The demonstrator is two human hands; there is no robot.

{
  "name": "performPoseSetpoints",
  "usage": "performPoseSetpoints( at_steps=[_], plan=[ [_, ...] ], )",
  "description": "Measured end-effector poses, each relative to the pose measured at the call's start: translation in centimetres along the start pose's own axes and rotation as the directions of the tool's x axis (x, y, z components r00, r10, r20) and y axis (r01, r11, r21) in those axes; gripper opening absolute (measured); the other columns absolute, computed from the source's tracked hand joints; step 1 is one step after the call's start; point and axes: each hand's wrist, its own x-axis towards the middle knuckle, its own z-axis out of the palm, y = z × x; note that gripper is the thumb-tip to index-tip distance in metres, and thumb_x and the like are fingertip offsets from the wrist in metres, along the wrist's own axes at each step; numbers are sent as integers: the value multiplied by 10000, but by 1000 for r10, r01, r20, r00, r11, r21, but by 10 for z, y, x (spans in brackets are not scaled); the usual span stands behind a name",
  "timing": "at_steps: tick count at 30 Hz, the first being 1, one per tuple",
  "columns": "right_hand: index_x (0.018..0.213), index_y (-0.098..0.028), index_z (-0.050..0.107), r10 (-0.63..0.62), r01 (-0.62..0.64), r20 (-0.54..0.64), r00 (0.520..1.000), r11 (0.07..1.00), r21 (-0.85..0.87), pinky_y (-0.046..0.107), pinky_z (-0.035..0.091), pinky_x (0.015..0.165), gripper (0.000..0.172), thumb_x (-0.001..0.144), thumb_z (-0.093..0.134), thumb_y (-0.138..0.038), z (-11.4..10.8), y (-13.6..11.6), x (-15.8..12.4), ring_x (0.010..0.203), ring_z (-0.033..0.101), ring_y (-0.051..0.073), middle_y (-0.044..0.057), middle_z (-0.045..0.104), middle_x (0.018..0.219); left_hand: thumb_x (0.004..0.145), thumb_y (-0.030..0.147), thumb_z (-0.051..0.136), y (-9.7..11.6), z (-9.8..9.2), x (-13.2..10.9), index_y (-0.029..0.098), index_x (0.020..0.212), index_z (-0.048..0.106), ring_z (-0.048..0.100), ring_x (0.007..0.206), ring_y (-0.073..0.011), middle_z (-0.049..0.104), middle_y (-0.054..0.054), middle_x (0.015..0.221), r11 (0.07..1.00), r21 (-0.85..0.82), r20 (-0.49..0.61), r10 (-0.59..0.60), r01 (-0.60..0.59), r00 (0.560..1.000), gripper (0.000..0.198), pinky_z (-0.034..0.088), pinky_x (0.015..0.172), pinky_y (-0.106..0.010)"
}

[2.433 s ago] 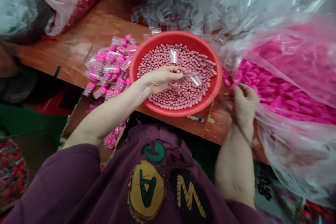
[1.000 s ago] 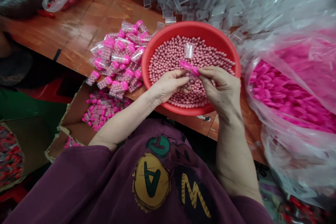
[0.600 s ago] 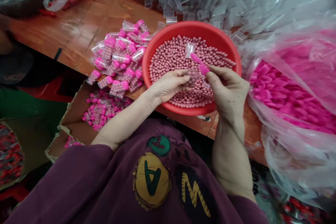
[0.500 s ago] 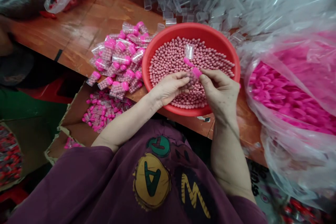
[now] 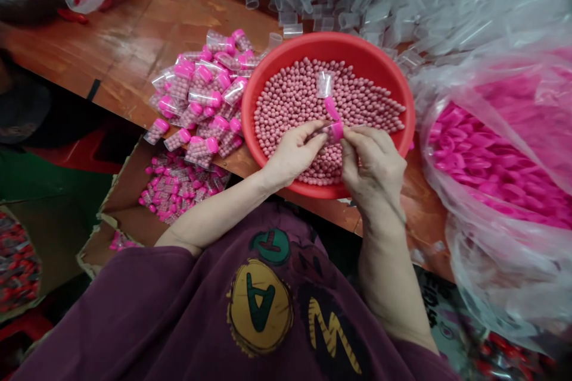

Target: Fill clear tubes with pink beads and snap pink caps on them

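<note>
Over a red basin of pink beads, both my hands meet on one small clear vial. My left hand is closed around its body, which the fingers partly hide. At the vial's end is a bright pink cap, pinched by the thumb and fingers of my right hand. Whether the cap is fully seated I cannot tell. Just beyond the hands, a clear empty tube rests on the beads, and a pink cap lies near it.
Capped vials of beads are heaped left of the basin. Below them, a cardboard box holds more. Clear tubes pile up behind. A plastic bag of pink caps stands at the right. The wooden table ends near my body.
My left hand has shifted slightly right and covers more of the vial. The right fingers have turned a little at the cap. The loose cap appears at a different angle.
</note>
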Motion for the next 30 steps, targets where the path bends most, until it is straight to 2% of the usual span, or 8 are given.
performPoseSetpoints(
  at_steps=[4,7,11,14,19,22,25,30],
  plan=[
    [1258,-258,831,-14,15,77,997,1000,-21,543,720,1017,235,1141,627,-254,-8,-8,-2,1138,835,310,134,870,1221,1007,87,725,0,-2,1,156,1048,875,762,1164,-165,858,-44,1119,999,26,38,34,-35,999,170,576,1191,-336],
    [1176,-268,863,112,-128,110,988,981,146,524,718,989,222,1128,668,-362,-17,-7,1,1082,834,296,108,871,1168,985,187,846,6,-5,-5,162,1069,879,746,977,-129,834,-29,1033,1000,-4,108,-7,8,994,94,609,1014,-272],
    [1028,-276,867,420,-473,221,880,734,487,400,703,813,395,1106,702,-626,-11,5,15,877,794,223,38,823,927,847,346,1034,13,-9,-11,169,1042,894,612,684,-79,761,12,842,986,0,342,-157,167,926,298,505,684,-234],
    [1070,-283,860,450,-530,295,843,600,599,379,692,777,497,1061,710,-756,2,10,26,870,782,221,25,780,884,782,296,1082,18,-10,-9,156,958,888,672,756,-100,784,-2,846,970,-30,371,-214,242,904,296,544,776,-257],
    [1227,-301,813,312,-298,43,949,847,440,505,696,1021,380,1088,732,-646,2,8,15,1039,798,260,54,817,1115,1038,176,824,28,-5,-6,129,912,850,658,841,-128,798,-42,894,919,-164,233,-318,360,919,136,544,845,-303],
    [1432,-278,732,100,-110,67,993,980,167,647,633,1183,569,1013,823,-652,2,8,-5,1293,762,370,140,792,1373,1098,177,722,29,-2,-5,133,976,843,633,811,-130,761,-33,860,914,-177,187,-332,364,925,177,551,846,-306],
    [1647,-227,545,9,-8,67,998,1000,-13,759,555,1265,922,919,917,-655,13,9,-19,1461,674,464,224,693,1557,1076,317,795,22,-4,-4,167,1058,848,658,810,-140,754,-23,852,944,-112,193,-285,309,939,160,585,844,-296],
    [1608,-213,548,25,-24,38,999,999,-37,751,569,1267,767,946,859,-445,24,12,-18,1441,687,457,233,710,1498,1046,338,824,9,-7,1,196,1096,862,753,1078,-197,833,-54,1045,992,-6,225,-120,124,967,156,612,1079,-361]
  ],
)
